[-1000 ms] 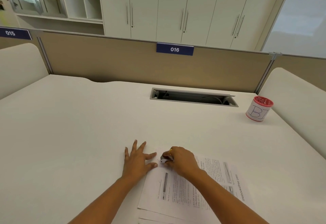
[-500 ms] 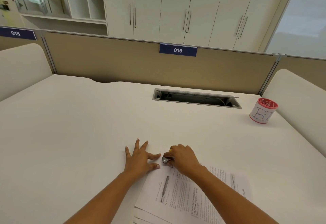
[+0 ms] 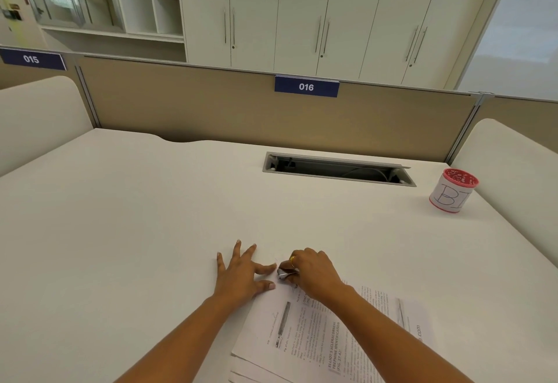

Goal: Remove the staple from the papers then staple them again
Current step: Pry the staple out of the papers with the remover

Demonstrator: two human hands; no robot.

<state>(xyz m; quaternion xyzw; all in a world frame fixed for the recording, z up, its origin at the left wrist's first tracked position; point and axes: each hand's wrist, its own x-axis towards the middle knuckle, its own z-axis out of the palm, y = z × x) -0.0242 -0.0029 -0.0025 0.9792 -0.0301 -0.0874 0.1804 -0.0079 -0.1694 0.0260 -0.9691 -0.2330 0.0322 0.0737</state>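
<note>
A stack of printed papers [image 3: 326, 334] lies on the white desk at the lower middle. My left hand [image 3: 241, 274] lies flat with fingers spread, its thumb and forefinger pressing the papers' top left corner. My right hand [image 3: 314, 271] grips a small metal staple remover [image 3: 284, 273] with curled fingers, its jaws at that same corner. The staple itself is too small to see. No stapler is in view.
A red-lidded white cup marked "BI" [image 3: 453, 191] stands at the far right. A cable slot [image 3: 338, 168] is sunk into the desk [image 3: 120, 216] behind the hands. A beige partition [image 3: 211, 111] closes the back edge.
The papers and both hands sit a little lower and further right in view as the head shifts. My right hand stays on the remover at the corner.
</note>
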